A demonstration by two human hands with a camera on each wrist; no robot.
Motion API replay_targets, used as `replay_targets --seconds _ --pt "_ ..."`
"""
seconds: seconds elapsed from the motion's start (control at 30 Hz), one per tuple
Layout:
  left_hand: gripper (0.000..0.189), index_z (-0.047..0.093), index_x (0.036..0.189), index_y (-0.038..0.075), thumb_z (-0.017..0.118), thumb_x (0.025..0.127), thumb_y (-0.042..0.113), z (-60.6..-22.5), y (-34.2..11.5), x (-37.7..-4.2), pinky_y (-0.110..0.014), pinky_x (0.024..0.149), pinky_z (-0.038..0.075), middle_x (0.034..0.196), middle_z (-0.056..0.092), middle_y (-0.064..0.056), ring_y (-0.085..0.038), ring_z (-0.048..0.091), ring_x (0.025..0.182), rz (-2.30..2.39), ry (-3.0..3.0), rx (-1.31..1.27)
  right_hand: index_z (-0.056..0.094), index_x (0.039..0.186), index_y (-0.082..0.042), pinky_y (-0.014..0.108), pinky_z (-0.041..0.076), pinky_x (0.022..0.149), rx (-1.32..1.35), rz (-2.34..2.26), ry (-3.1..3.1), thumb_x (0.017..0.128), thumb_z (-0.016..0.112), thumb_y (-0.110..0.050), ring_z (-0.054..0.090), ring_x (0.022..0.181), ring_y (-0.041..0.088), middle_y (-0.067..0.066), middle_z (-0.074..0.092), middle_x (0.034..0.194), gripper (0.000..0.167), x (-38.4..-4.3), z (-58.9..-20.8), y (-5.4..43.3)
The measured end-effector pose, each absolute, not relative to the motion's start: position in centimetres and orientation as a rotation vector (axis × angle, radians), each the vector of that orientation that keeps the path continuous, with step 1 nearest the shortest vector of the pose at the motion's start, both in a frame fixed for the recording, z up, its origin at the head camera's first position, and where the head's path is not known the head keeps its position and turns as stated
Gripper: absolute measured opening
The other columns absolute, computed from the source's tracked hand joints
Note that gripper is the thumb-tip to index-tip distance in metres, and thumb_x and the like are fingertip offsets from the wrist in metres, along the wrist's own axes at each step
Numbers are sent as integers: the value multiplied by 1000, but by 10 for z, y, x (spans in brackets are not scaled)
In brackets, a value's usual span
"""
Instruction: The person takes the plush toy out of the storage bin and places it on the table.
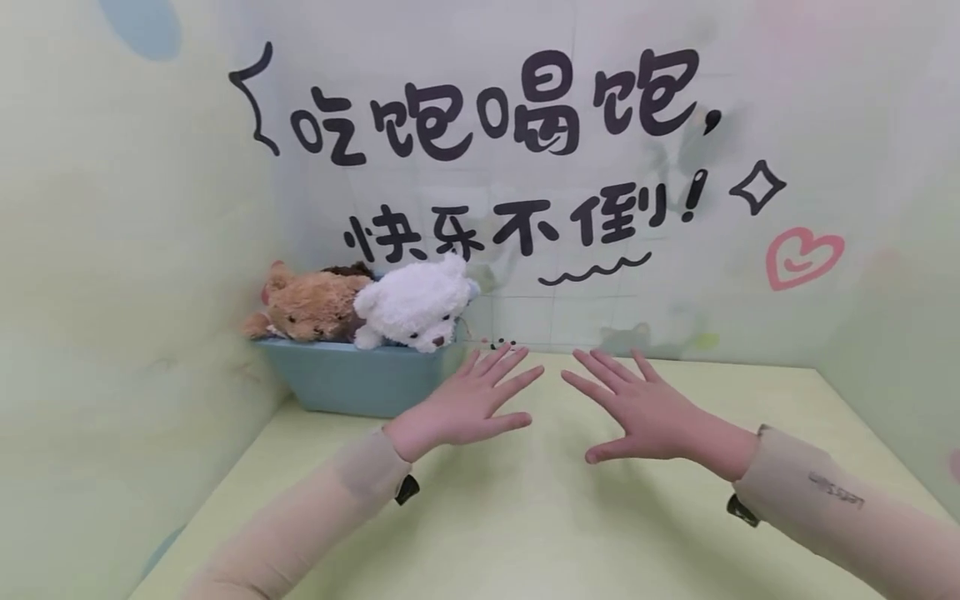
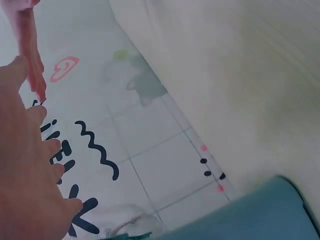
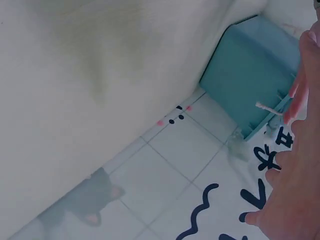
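Both hands hover palm down over the pale table, fingers spread and holding nothing. My left hand [image 1: 468, 404] is just to the right of a blue bin [image 1: 352, 379], overlapping its lower right edge in the head view. My right hand [image 1: 648, 412] is farther right, its fingertips pointing at the back wall. A brown teddy bear [image 1: 311, 304] and a white teddy bear [image 1: 412, 304] lean over the bin's front rim. Behind them a dark brown plush [image 1: 348, 270] shows only in part. In the right wrist view a short rope [image 3: 268, 108] sticks out at the bin's side.
A pale yellow-green table [image 1: 540, 533] stretches between printed walls. The back wall [image 1: 517, 183] carries large black characters and a pink heart [image 1: 804, 258]. The left wall [image 1: 112, 292] stands close beside the bin.
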State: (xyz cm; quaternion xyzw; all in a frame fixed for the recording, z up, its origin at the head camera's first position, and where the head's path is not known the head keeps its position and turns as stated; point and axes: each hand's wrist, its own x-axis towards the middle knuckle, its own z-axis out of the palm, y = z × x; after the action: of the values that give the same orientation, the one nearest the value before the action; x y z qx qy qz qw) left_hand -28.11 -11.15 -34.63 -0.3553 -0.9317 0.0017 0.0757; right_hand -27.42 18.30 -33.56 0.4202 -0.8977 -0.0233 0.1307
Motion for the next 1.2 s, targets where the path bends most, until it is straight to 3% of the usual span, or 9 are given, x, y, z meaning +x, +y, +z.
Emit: replay_targets --seconds 0.17,0.4,0.53,0.7,0.87,1.2 --pt "68 17 155 34 33 96 65 -343 -145 -267 -52 114 7 162 4 2 -21 -5 148 88 -2714 -1037 25 154 -25 62 -2 110 1250 -194 -2543 74 42 -86 16 145 32 8 12 161 102 -264 -314 196" --pt "67 30 152 29 44 95 60 -343 -208 -253 -54 113 11 159 22 -3 -26 14 146 55 -2605 -838 26 154 -24 66 12 107 1297 -276 -2448 74 42 -86 19 145 32 9 17 160 102 -264 -292 189" --pt "67 38 149 23 48 94 59 -341 -236 -252 -56 111 17 151 36 -6 -30 28 141 2 -2513 -748 26 154 -25 65 12 107 1353 -338 -2405 74 40 -87 19 145 31 8 17 160 103 -267 -281 172" --pt "68 46 141 13 45 94 63 -343 -261 -259 -55 106 28 139 48 -11 -32 42 130 -46 -2411 -635 24 154 -26 63 7 110 1400 -344 -2385 74 39 -87 13 147 28 6 12 161 102 -271 -270 139" --pt "72 51 131 7 34 95 67 -355 -279 -268 -53 99 34 128 53 -14 -34 49 119 -99 -2323 -525 22 155 -26 62 4 110 1432 -258 -2358 75 40 -86 10 147 28 7 9 162 101 -282 -268 97" --pt "70 57 115 0 36 96 64 -373 -290 -285 -53 95 33 108 62 -19 -36 55 105 -288 -2179 -402 16 156 -25 64 11 109 1423 -132 -2329 77 54 -78 6 148 29 7 4 162 102 -308 -262 32"
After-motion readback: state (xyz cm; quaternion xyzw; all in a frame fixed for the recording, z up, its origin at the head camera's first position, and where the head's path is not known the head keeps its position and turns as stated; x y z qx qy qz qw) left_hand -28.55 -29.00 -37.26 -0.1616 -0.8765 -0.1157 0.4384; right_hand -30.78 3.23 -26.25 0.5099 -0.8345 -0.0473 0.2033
